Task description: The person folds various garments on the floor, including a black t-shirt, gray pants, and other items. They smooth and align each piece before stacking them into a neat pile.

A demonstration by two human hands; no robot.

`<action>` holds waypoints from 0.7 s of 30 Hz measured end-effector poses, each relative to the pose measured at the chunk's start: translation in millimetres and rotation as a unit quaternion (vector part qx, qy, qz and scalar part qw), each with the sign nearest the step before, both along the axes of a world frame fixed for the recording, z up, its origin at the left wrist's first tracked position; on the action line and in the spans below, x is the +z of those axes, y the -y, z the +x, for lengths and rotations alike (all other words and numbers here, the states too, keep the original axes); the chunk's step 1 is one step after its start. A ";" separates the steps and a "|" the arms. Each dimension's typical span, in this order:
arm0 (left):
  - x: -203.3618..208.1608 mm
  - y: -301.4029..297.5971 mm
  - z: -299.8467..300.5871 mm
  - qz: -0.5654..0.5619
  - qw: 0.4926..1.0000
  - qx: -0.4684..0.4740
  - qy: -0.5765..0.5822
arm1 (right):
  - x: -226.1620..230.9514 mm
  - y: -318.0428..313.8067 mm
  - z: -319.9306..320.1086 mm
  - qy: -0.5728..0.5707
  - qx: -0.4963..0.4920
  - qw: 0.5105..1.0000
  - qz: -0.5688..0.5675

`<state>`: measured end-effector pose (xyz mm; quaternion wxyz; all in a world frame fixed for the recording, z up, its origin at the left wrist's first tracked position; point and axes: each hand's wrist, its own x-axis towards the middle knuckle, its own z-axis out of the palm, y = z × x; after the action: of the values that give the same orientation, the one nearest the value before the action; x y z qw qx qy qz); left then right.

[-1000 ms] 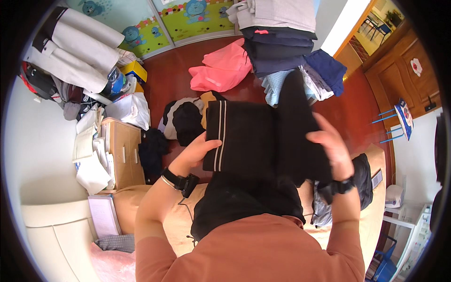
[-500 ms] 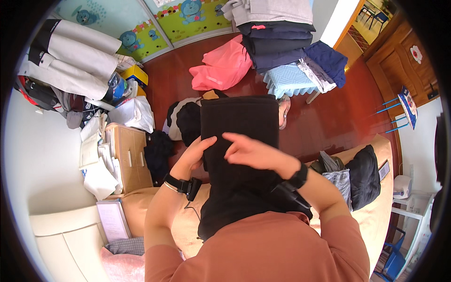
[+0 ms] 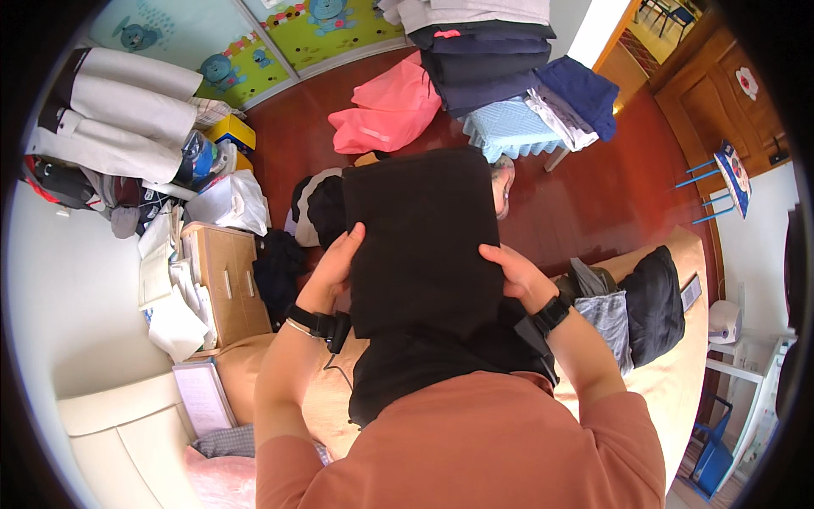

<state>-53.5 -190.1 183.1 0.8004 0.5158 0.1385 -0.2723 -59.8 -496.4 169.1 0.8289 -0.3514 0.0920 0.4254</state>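
A black garment [image 3: 421, 242], folded into a smooth flat rectangle, lies over my lap in front of me. My left hand [image 3: 337, 256] grips its left edge, thumb on top and the other fingers hidden beneath. Along the opposite edge, my right hand [image 3: 514, 271] holds it in the same way. More black cloth [image 3: 445, 356] shows between the garment and my body; I cannot tell whether it is what I wear. Each wrist carries a black strap.
Beyond the garment, folded dark clothes [image 3: 485, 72] are stacked near a blue-covered stool [image 3: 506, 127]. A pink cloth or bag [image 3: 390, 106] lies on the red floor. Loose clothes [image 3: 318, 208] lie left, by a wooden cabinet [image 3: 225, 288]. Clothes [image 3: 653, 297] rest on the bed [image 3: 678, 373].
My right hand has moved from above the garment to its right edge and now grips it. My left hand has shifted slightly left and up along the other edge.
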 end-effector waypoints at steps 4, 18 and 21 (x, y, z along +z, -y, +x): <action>29.5 5.4 3.5 -0.068 0.994 0.022 -0.082 | 27.2 -9.4 8.9 -0.008 -0.087 0.996 0.011; -0.4 -57.6 7.9 0.023 0.998 -0.027 0.045 | 85.1 184.1 -18.7 0.127 -0.532 0.815 -0.190; -11.8 -78.0 -2.7 -0.004 0.999 0.008 0.039 | 119.3 275.2 -55.1 0.230 -0.608 0.687 -0.325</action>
<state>-56.2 -112.1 171.3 0.8091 0.5221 0.1105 -0.2463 -114.9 -771.5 288.4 0.7350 -0.5524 0.2247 -0.3228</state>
